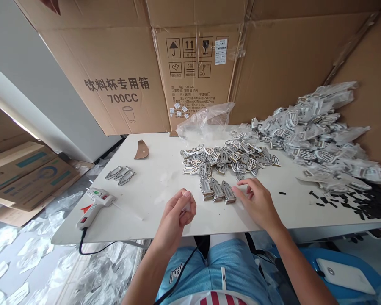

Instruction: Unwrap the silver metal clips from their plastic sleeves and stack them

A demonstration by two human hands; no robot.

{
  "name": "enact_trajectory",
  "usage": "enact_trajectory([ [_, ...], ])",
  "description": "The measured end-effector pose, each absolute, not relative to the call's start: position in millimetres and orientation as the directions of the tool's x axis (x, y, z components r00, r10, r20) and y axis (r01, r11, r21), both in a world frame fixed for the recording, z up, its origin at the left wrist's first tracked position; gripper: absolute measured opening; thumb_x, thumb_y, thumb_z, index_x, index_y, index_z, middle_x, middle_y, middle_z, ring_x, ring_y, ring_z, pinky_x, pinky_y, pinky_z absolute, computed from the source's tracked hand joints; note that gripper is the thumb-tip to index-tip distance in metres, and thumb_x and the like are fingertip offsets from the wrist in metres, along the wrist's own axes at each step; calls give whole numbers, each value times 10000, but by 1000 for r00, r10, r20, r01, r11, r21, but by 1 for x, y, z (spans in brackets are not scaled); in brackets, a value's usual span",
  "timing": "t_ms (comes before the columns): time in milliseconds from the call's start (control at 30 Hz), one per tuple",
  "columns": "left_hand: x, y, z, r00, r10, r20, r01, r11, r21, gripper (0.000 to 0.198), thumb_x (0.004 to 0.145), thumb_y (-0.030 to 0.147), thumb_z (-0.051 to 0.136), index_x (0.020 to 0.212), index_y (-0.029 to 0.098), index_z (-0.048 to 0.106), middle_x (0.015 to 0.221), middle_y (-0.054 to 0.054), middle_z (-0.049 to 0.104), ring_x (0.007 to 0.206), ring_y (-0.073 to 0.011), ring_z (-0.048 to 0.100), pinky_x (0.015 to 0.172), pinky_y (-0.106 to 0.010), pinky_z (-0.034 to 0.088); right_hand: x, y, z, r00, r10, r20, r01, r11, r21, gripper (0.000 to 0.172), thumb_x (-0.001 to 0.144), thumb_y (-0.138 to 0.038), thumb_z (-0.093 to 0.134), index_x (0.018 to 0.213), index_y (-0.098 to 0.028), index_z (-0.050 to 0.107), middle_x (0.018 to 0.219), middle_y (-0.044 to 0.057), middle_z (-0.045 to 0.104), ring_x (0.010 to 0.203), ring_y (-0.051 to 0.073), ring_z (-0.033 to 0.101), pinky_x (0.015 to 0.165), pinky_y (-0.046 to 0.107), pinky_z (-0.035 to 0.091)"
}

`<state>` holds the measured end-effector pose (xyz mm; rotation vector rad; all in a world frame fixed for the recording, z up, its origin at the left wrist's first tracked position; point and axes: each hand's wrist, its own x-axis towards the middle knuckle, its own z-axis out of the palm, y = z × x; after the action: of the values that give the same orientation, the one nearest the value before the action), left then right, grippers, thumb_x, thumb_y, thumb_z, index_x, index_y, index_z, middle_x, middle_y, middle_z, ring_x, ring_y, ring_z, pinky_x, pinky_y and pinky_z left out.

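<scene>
Near the table's front edge, my left hand (179,208) is closed, fingers curled in against the thumb. Something pale may show between the fingers, but I cannot make it out. My right hand (257,202) is open, thumb and fingers apart, its fingertips right beside the rightmost of three small stacks (227,191) of silver, arch-shaped metal pieces. Whether the fingertips touch that stack, I cannot tell. Behind the stacks spreads a loose heap of similar metal pieces (224,156).
A white glue gun (97,205) with a cord lies at left, near several separate metal pieces (120,174) and a cardboard scrap (141,150). Bagged pieces (317,140) and small black strips (352,201) cover the right. Cardboard (114,63) walls the back; a clear bag (206,120) lies before it.
</scene>
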<state>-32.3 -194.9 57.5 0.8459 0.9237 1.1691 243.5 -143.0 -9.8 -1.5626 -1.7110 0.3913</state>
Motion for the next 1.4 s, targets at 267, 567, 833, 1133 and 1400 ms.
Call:
enact_trajectory([
  [267,-31,-195,59,143,977,-161,-344,201,917,453,1031,515,708,807,196,478,739,38,506,585,-77,194,589,-231,250,269,-121,-44,-6,935,355,847,194,-496,448,1094,-529,470,1392,-273,686,1405,133,664,1272,385,545,1086,558,496],
  [567,-32,-194,57,165,972,-166,-318,212,924,409,1028,496,718,837,187,529,734,33,551,574,-71,186,593,-243,223,269,-122,-48,18,929,369,879,162,-449,456,1064,-514,513,1397,-250,678,1242,156,653,1154,384,536,1034,561,481],
  [833,-34,-194,54,166,974,-154,-249,192,949,392,1010,517,759,885,163,646,872,2,598,596,-66,208,591,-267,182,270,-121,-50,50,917,396,868,156,-471,238,1008,-462,581,1064,-246,663,1053,119,670,1041,350,580,948,495,491],
  [1133,-34,-194,56,177,968,-178,-249,219,943,372,1014,529,758,1001,158,735,887,-2,566,609,-70,201,589,-279,169,263,-130,-18,255,886,388,714,98,-693,209,906,-417,661,970,-223,703,983,84,689,748,234,681,806,423,572],
  [1400,-34,-194,55,168,970,-176,-262,216,941,362,1004,527,762,967,167,746,970,-16,588,614,-67,214,589,-277,185,264,-148,14,321,900,294,485,110,-867,243,905,-472,762,972,-239,748,1023,83,748,885,275,757,855,438,637],
])
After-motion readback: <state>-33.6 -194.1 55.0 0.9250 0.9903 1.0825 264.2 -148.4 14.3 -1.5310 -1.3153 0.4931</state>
